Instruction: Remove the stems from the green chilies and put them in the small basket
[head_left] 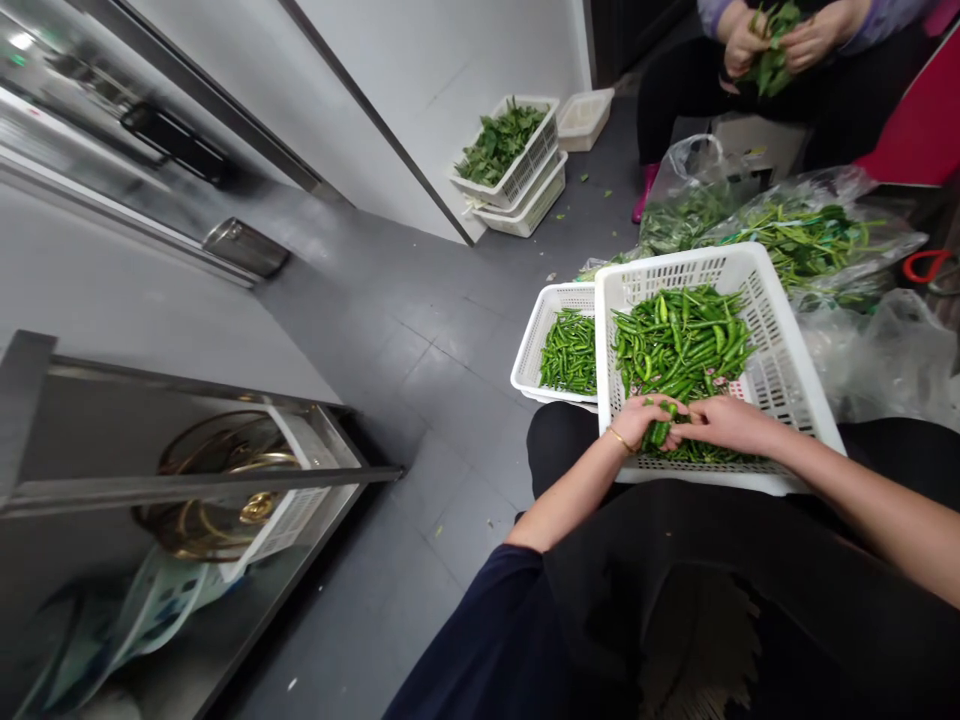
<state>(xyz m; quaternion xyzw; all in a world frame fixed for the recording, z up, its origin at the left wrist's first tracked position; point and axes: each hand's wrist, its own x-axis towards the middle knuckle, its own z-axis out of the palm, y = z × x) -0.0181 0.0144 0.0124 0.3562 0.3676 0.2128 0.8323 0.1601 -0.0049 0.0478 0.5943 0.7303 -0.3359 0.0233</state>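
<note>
A white slotted basket [796, 370] rests across my lap, holding a heap of green chili peppers [679, 335]. Over its near side, my left hand [646, 418] is closed around several green chilies [660, 428]. My right hand [712, 422] meets it there, fingertips pinched together at those chilies; what exactly the right fingers grip is too small to make out. To the left and lower stands a second white basket [528, 345] with more green chilies [568, 352], partly covered by the lap basket.
Bags of leafy greens [810, 240] lie beyond the basket, where a co-worker's hands [799, 45] hold leaves. Stacked baskets [525, 215] of leaves stand by the wall. A metal shelf [202, 488] with glass lids is at left, a steel bin [246, 247] behind it.
</note>
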